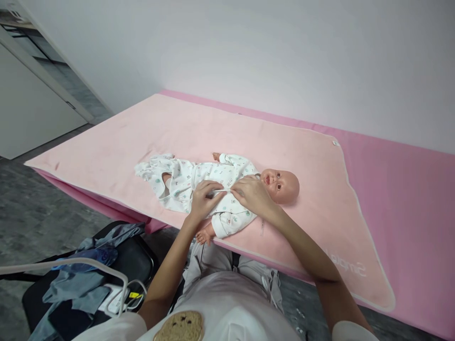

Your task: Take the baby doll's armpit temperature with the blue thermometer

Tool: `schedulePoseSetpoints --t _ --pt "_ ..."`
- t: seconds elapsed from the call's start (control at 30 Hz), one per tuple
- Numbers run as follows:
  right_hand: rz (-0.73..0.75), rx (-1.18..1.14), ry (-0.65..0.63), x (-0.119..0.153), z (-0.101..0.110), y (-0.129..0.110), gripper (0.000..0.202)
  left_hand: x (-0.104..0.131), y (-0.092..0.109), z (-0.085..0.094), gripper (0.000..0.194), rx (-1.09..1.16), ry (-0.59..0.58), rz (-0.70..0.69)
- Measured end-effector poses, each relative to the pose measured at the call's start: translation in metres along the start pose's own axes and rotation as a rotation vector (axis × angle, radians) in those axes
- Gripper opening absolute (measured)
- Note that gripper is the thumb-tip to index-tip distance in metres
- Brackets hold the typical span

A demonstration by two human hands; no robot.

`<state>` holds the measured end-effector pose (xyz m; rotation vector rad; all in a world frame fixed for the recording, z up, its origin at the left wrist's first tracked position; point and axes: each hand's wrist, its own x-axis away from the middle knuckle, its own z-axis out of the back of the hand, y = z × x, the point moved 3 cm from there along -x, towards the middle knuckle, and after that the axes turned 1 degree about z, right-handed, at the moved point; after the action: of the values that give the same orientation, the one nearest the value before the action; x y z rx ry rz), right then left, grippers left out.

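A baby doll (283, 186) lies on its back, head to the right, dressed in a white patterned top (232, 219) and matching trousers (183, 177). Over its chest, my left hand (205, 199) pinches the front edge of the top. My right hand (253, 193) grips the same edge close by, nearer the doll's neck, fingers pressed together. A narrow white strip of fabric is stretched between my fingertips. The doll's near hand (205, 235) sticks out of its sleeve at the bed's front edge. One trouser leg is bunched, with skin showing through an opening.
Under the doll is a pale pink blanket (305, 237) over a darker pink sheet (398, 199). A white wall (284, 61) runs behind. Lower left, a black chair (140, 260) holds clothes (76, 289) and a white device with a cable (92, 260).
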<state>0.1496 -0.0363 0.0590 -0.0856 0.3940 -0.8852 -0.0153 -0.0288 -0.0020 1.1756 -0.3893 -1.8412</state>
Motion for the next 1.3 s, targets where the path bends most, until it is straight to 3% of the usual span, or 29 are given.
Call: schedulePoseSetpoints --t 0.2,0.4,0.7,1.03,1.2,1.3 --pt "-0.037 0.041 -0.051 0.0 0.005 0.004 0.024 0.02 -0.005 0.011 0.009 -0.163 0.141 0.012" --pt "-0.053 0.066 -0.086 0.0 0.008 0.0 0.027 0.021 -0.004 0.014 0.011 -0.193 0.088 0.023" --pt "-0.034 0.057 -0.082 0.0 0.003 0.001 0.027 0.023 -0.007 0.014 0.015 -0.171 0.149 0.053" --pt "0.007 0.056 -0.03 0.001 0.002 0.0 0.027 0.02 0.0 0.012 0.021 -0.223 0.164 -0.027" --pt "0.009 0.062 -0.037 0.0 0.001 0.001 0.028 0.021 0.001 0.016 0.012 -0.236 0.238 0.014" --pt "0.009 0.066 -0.037 0.001 0.001 0.001 0.029 0.021 0.001 0.017 0.009 -0.202 0.183 0.013"
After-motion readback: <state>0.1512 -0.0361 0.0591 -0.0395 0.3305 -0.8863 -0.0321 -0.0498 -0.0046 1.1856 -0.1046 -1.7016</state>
